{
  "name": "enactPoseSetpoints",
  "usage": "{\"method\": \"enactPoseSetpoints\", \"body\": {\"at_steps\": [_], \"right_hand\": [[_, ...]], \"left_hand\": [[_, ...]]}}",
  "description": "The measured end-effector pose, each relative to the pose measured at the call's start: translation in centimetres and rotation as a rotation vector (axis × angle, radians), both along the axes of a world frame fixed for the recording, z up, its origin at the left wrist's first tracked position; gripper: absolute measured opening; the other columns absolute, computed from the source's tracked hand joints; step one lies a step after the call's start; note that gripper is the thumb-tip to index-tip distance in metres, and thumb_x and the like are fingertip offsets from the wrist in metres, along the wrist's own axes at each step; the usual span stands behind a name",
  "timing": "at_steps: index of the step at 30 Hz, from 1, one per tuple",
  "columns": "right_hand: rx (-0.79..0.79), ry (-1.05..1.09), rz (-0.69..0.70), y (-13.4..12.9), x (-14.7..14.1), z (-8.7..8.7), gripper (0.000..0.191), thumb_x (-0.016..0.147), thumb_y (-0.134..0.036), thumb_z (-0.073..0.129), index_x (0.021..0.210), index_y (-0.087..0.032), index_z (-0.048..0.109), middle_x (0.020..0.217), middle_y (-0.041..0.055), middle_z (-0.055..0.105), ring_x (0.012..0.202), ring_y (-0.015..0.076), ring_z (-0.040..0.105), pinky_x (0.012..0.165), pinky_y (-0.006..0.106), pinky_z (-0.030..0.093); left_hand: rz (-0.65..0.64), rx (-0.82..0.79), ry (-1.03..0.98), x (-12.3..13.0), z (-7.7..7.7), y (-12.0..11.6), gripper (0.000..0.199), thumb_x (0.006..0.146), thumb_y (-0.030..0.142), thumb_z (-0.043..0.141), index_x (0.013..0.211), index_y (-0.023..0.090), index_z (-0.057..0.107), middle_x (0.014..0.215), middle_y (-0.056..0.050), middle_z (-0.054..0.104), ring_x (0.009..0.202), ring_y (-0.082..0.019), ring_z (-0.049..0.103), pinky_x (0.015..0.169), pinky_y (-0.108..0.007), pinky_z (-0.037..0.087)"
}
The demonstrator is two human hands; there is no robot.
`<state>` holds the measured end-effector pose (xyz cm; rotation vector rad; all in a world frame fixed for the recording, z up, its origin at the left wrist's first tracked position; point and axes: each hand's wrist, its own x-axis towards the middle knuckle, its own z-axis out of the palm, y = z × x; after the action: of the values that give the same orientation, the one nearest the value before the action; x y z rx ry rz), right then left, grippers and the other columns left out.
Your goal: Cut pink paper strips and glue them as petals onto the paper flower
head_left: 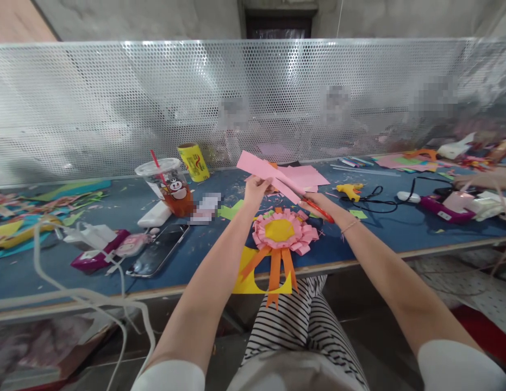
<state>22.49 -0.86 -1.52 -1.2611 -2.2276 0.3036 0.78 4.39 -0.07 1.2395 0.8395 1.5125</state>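
My left hand pinches a strip of pink paper that slants down to the right above the table. Red-handled scissors are gripped in my right hand, their blades lying along the strip's lower right part. Whether the blades are cutting I cannot make out. Just below both hands lies a pink paper rosette with a yellow centre and orange ribbon tails. Beneath its left side sits a yellow sheet with a round cut-out, reaching over the table edge. More pink paper lies behind my hands.
A drink cup with a red straw, a yellow can and a phone stand or lie at left, beside cables and purple power strips. A yellow glue gun is at right. A perforated metal screen closes the back.
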Motion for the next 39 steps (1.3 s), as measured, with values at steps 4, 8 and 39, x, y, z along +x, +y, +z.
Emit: {"method": "enactPoseSetpoints", "body": {"at_steps": [4,8,39], "right_hand": [[0.011,-0.018,-0.022,0.4,0.0,-0.4,0.031,0.081,-0.043,0.044,0.069,-0.016,0.052,0.059,0.0035,0.051,0.055,0.0135,0.048,0.053,0.024,0.036],[0.068,-0.029,-0.068,1.1,0.0,-1.1,0.034,0.081,-0.045,0.045,0.068,-0.015,0.055,0.059,0.0043,0.054,0.057,0.0146,0.052,0.054,0.024,0.035],[0.114,-0.075,-0.181,1.3,-0.6,-1.0,0.037,0.079,-0.047,0.049,0.068,-0.015,0.063,0.058,0.0065,0.060,0.057,0.0170,0.054,0.048,0.023,0.032]], "left_hand": [[0.006,-0.008,0.006,0.1,-0.1,0.1,0.027,0.061,0.033,0.075,0.066,0.012,0.058,0.056,0.000,0.060,0.050,-0.008,0.056,0.055,-0.022,0.050],[-0.001,-0.004,-0.005,0.1,-0.1,0.0,0.027,0.062,0.032,0.074,0.067,0.012,0.058,0.056,0.001,0.060,0.050,-0.008,0.057,0.056,-0.023,0.050],[-0.047,-0.001,0.006,0.4,0.2,-0.6,0.031,0.060,0.039,0.075,0.068,0.013,0.058,0.056,0.001,0.060,0.051,-0.008,0.057,0.060,-0.025,0.052]]}}
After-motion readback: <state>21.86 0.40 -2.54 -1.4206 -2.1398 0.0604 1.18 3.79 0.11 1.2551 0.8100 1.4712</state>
